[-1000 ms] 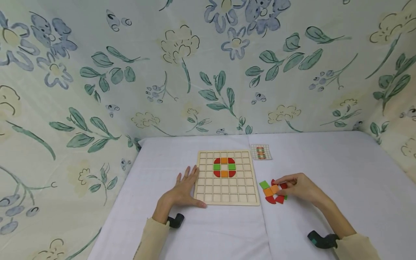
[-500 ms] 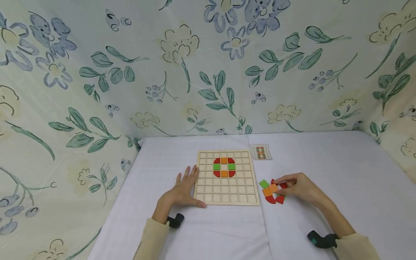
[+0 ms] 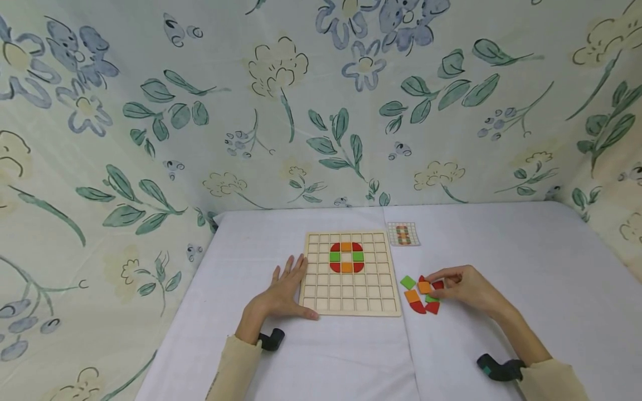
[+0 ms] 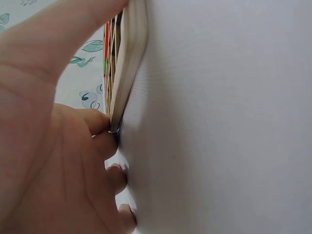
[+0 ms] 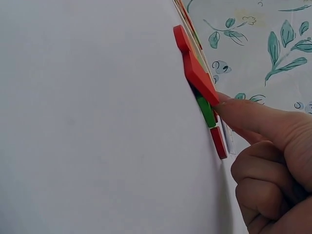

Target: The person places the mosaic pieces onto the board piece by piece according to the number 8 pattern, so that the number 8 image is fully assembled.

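A wooden grid board (image 3: 351,305) lies flat on the table, with red, orange and green tiles set in a ring around one bare cell. My left hand (image 3: 283,295) is spread at the board's left edge, fingers along its side and thumb at the near corner. In the left wrist view the fingertips touch the tabletop beside the board's edge (image 4: 130,63). Right of the board my right hand (image 3: 463,287) pinches an orange square tile (image 3: 424,287) between thumb and index finger. Below it lies a green tile (image 3: 432,299); red pieces (image 3: 432,308) sit around it.
Another orange tile (image 3: 412,296) and a green tile (image 3: 408,282) lie at the left of the loose pieces. A small pattern card (image 3: 403,234) rests by the board's far right corner. Floral cloth (image 3: 321,111) hangs behind the white table (image 3: 351,362).
The orange tile at my right fingertips has shifted away from the other orange tile, and more of the green tile beneath shows. My left hand has stayed in place.
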Tool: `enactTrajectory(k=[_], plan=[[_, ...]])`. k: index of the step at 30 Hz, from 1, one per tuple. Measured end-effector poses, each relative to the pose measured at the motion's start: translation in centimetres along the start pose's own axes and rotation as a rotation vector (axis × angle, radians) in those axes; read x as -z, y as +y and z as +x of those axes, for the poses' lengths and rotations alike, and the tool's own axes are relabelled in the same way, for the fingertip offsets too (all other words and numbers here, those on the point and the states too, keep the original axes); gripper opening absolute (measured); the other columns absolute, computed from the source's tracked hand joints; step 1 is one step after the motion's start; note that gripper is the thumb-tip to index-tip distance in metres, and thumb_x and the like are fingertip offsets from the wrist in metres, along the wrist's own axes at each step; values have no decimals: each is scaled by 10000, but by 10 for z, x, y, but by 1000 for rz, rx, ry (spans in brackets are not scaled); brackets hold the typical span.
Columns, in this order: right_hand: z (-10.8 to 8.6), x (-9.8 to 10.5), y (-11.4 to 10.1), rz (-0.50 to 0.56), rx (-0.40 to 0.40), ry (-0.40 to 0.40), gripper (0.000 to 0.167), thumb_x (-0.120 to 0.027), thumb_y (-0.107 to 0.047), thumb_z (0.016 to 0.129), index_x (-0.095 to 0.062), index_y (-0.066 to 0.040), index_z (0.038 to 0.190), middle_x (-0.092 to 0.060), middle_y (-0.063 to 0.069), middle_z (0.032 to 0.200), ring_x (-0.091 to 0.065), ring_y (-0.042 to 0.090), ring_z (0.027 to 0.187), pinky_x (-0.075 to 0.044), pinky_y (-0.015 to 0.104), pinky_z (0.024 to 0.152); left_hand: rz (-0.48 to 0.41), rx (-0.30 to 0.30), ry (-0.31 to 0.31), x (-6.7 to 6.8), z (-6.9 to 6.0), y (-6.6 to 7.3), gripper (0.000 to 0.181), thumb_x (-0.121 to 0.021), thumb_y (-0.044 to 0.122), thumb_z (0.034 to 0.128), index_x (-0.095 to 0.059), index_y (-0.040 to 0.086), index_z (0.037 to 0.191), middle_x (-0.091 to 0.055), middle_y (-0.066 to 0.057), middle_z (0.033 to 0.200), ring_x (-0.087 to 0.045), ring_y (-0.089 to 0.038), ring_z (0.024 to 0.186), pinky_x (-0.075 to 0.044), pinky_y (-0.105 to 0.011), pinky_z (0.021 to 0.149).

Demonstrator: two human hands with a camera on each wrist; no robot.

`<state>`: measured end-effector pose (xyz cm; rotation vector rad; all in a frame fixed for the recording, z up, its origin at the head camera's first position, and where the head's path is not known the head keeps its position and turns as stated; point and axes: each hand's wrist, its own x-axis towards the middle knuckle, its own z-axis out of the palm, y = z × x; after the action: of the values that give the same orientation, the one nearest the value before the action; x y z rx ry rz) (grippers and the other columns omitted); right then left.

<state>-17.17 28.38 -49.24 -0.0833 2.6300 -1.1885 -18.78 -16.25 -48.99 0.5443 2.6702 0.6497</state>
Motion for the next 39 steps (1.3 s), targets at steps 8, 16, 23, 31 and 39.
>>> enactTrajectory(k=[8,16,23,31,39], plan=[[1,-2,-8,-26,21,33,384,-849,-271,862,-776,-49,1168,-351,-38,609,-395,119,628,-326,249,530,8,0,-6,0,1,0,1406,-901,604,696,-41,64,1668,39,-107,1760,123,-347,1625,52,-637,1297],[8,-18,-25,55,38,81,366,-856,-216,852,-773,-20,1150,-346,-33,593,-350,96,556,-279,246,482,9,-1,-4,0,1,-1,1406,-902,605,693,-45,64,1669,35,-104,1761,121,-345,1626,49,-640,1296],[19,-47,-54,133,56,71,326,-856,-207,854,-789,-68,1141,-296,-43,575,-290,95,489,-233,205,451,12,0,-4,0,1,-1,1405,-900,606,696,-41,69,1669,41,-103,1760,126,-340,1626,53,-641,1295],[33,-82,-86,189,77,64,295,-886,-210,819,-813,-101,1083,-266,-53,555,-228,104,499,-163,205,470,1,6,-4,-2,1,-3,1411,-904,604,691,-35,82,1671,53,-93,1761,131,-330,1627,62,-632,1297],[46,-105,-101,173,119,60,248,-886,-164,817,-820,-94,1045,-300,-47,535,-246,111,499,-161,200,472,-10,0,-4,-2,1,-4,1411,-901,603,696,-30,68,1668,58,-102,1760,127,-340,1627,58,-636,1297]])
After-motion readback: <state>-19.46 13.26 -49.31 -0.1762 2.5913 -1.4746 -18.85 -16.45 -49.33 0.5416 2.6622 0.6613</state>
